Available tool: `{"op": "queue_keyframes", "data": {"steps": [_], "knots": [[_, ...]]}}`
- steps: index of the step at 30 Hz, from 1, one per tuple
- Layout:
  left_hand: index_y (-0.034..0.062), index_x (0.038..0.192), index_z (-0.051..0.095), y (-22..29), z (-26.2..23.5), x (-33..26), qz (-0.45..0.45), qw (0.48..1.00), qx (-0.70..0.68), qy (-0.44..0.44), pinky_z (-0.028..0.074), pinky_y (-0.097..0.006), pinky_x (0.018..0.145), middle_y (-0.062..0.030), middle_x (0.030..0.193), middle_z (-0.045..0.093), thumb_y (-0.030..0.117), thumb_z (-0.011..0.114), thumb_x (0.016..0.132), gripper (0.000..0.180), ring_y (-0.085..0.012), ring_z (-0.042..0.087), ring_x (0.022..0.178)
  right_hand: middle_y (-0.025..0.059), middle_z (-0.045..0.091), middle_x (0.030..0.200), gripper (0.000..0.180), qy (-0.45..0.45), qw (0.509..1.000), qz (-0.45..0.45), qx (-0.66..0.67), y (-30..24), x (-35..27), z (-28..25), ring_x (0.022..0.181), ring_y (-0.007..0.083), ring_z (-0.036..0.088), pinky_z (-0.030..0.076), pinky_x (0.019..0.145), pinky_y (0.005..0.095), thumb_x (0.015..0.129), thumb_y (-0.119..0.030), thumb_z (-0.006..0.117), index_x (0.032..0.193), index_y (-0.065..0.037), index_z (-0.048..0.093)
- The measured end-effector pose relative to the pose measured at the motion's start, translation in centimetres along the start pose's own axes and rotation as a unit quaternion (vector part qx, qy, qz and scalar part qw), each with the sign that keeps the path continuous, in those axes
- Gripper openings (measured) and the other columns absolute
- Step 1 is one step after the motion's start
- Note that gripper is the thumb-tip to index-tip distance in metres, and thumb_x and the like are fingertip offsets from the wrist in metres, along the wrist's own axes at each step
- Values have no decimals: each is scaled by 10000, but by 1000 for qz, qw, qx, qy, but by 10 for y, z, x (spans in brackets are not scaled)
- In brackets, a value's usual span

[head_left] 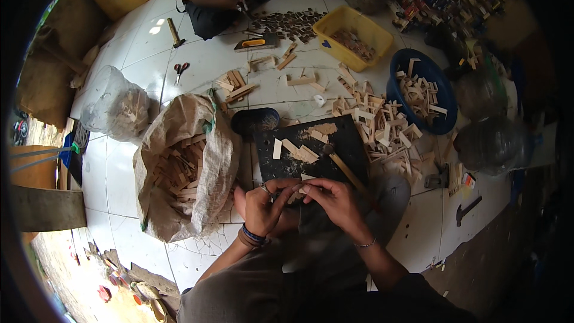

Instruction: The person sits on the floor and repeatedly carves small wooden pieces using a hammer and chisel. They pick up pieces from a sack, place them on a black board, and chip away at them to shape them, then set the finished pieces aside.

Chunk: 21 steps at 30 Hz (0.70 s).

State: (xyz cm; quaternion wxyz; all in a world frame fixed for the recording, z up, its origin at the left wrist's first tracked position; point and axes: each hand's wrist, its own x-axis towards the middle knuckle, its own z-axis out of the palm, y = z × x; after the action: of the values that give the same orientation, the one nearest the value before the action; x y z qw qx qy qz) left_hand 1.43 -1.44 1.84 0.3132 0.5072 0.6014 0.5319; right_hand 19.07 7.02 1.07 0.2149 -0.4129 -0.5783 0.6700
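Both hands [302, 200] pinch a small wood piece [303, 191] over the black board [311, 149].

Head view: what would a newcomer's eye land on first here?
First, the two hands at centre, left hand and right hand, together pinching a small wooden piece over a black board dusted with sawdust. To their left gapes an open sack full of wood offcuts. To the upper right, loose wooden pieces litter the white tiles beside a blue basin and a yellow tub.

Yellow tub [382, 33], blue basin [445, 78], black board [347, 137] strewn with pale wood strips [302, 152] — sack [212, 143] probably beige.
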Motion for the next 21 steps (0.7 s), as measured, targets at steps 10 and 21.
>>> {"op": "queue_keyframes", "data": {"steps": [10, 21], "knots": [[23, 1049, 752, -5, 1, -1, 24, 999, 35, 6, 563, -305, 859, -94, 1015, 789, -15, 727, 906, 150, -215, 767, 957, 39, 740, 895, 265, -4, 1000, 18, -8, -4, -1, 1, 838, 83, 682, 519, 769, 226, 1011, -177, 683, 1173, 27, 729], [27, 1086, 734, -14, -1, 0, 85, 994, 63, -21, 575, -353, 826, -126, 1083, 756, -116, 677, 843, 287, -276, 734, 955, 56, 755, 872, 260, -5, 999, -8, -36, -5, -2, -1, 832, 76, 694, 523, 755, 223, 1004, -177, 693, 1157, 30, 733]]}}
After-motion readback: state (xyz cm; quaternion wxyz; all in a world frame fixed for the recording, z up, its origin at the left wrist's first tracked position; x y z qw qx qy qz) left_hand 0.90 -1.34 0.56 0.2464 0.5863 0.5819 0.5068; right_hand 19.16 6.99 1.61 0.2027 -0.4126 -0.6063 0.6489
